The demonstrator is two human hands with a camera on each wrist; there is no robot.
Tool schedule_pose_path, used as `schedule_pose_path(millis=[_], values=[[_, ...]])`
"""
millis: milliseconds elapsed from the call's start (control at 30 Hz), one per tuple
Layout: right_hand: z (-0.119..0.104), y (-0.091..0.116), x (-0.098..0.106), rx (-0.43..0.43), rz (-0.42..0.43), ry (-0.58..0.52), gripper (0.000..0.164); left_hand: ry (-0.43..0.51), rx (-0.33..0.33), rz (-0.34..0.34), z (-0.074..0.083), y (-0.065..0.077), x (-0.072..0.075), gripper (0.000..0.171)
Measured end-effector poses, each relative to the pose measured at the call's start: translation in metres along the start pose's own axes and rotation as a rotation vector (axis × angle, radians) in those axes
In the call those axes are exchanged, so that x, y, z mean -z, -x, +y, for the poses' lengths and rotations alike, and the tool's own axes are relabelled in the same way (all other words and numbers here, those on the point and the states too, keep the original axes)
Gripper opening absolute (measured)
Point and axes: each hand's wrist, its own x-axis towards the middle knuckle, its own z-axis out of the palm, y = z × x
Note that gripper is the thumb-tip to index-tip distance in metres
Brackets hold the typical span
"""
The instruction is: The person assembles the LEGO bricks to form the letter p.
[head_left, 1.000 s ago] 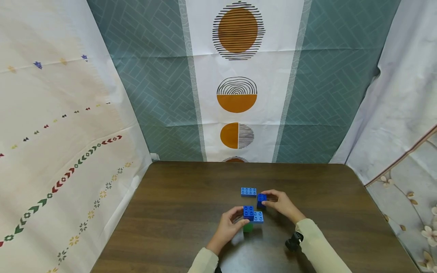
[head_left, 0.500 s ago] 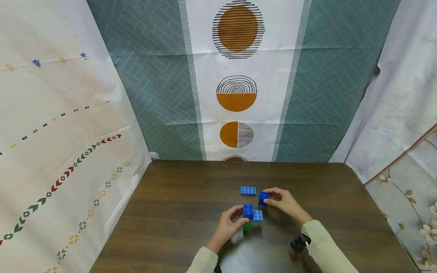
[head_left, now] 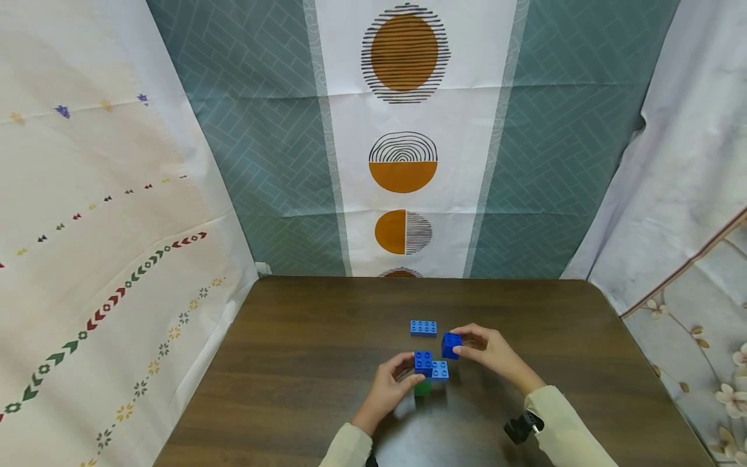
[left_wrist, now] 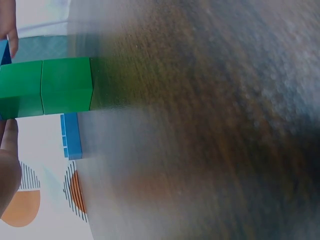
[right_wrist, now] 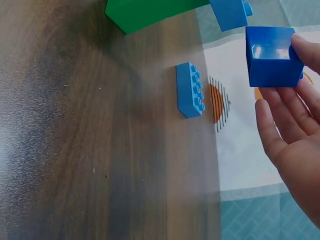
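Right hand [head_left: 491, 354] pinches a dark-blue brick [head_left: 450, 346], held beyond and right of the stack [head_left: 423, 363]; left hand [head_left: 388, 389] grasps the stack. The brick has shifted slightly rightward; stack appears unaltered, so, in my judgement, nothing is added yet.

From where I sit, my head view loses the left sleeve [head_left: 349, 444] off the edge at 6 o'clock and the right sleeve [head_left: 566, 421] between 4 and 5. The green blocks [head_left: 423, 388] are mostly hidden beneath the upper blue block [head_left: 423, 364], and the studs on the held blue block [head_left: 451, 346] are too blurred for me to count.

In the left wrist view, the left hand [left_wrist: 8, 172] is cut off at 8 o'clock; the fingers [left_wrist: 7, 22] at 10 could be either hand's. The tabletop [left_wrist: 250, 120] blurs toward 3.

In the right wrist view, the edge crops the green blocks at 12 and the right hand [right_wrist: 302, 145] between 3 and 4.
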Motion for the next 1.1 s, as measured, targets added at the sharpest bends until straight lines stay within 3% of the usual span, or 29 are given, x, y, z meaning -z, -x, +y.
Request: schedule_pose_path(millis=[400, 567, 900, 1100], values=[[-0.010, 0.008, 0.000, 0.046, -0.005, -0.039, 0.032, -0.045, -0.030, -0.006, 0.002, 0.001, 0.000, 0.034], [-0.013, 0.011, 0.000, 0.049, -0.020, -0.049, 0.032, -0.032, -0.015, -0.008, 0.002, 0.001, 0.000, 0.034], [-0.013, 0.019, -0.005, 0.159, -0.061, -0.088, 0.032, -0.010, -0.011, 0.000, 0.001, 0.001, -0.001, 0.032], [-0.014, 0.022, -0.006, 0.158, -0.081, -0.113, 0.033, -0.014, -0.005, 0.008, 0.002, 0.001, -0.001, 0.032]])
